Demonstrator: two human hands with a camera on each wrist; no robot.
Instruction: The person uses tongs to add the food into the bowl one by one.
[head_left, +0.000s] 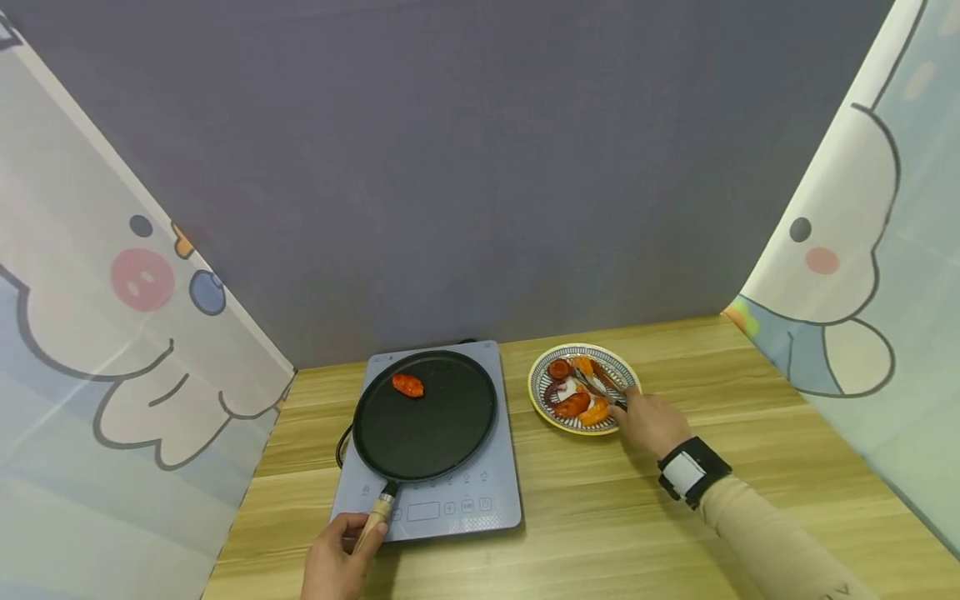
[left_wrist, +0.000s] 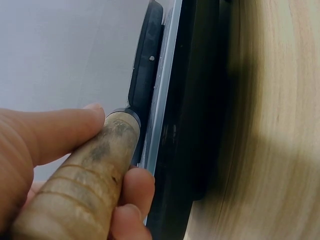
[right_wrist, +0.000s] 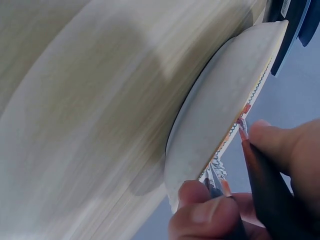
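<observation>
Flat black pan (head_left: 427, 429), dark-smudged wooden handle (left_wrist: 92, 167)
I see left hand (head_left: 339, 557) gripping it, right hand (head_left: 654, 422) holding black-handled tongs (right_wrist: 266, 180).

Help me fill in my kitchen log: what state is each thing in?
Pan: on the cooker, one reddish food piece in it.
Cooker: under the pan; on or off, cannot tell.
Plate: upright, holding several food pieces.
Tongs: arms apart, over the plate.
Left hand: gripping the pan's handle.
Right hand: holding the tongs.
</observation>
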